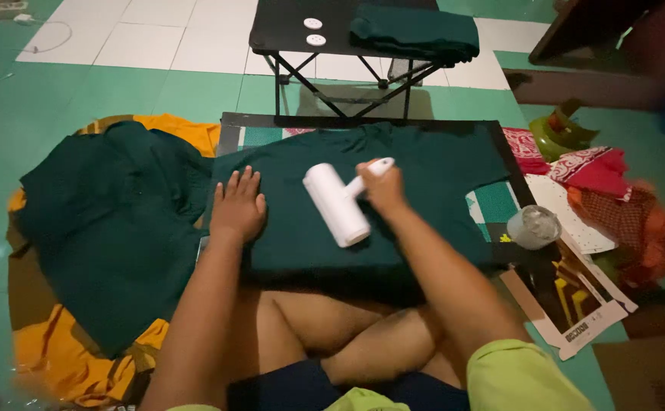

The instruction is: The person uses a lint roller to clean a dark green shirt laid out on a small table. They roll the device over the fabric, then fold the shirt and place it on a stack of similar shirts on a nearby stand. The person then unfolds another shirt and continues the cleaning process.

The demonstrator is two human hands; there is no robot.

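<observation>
The right hand [383, 186] is curled shut around the white handle of a lint roller [338, 204], fingers wrapped over the top so that only the rounded handle tip pokes out beyond the knuckles. The roller's fat white drum lies on a dark green shirt [393, 183], which is spread flat over a board in front of the person's crossed legs; the drum sits near the middle of the shirt, angled toward the person.

The roller looks light and rigid, a plastic stick with a paper-wrapped drum (the sticky sheet probably grabs the cloth a little), so the handle is the sensible place to hold it, well back from the drum. The shirt, by contrast, is soft and limp and would likely bunch or creep under a dragging roller.

The left hand [237, 205] lies flat on the shirt's left edge, fingers spread and palm down, gripping nothing, just pressing the fabric against the board.

To the left of the shirt, a heap of more dark green clothes [111, 221] rests on an orange cloth [66, 358]. To the right of the shirt, just off its edge, stands a small grey cup [533, 227] on some printed cardboard, with red patterned fabric [595, 166] beyond. Past the shirt's far edge, a black folding table [287, 30] carries a folded green garment [416, 32].
</observation>
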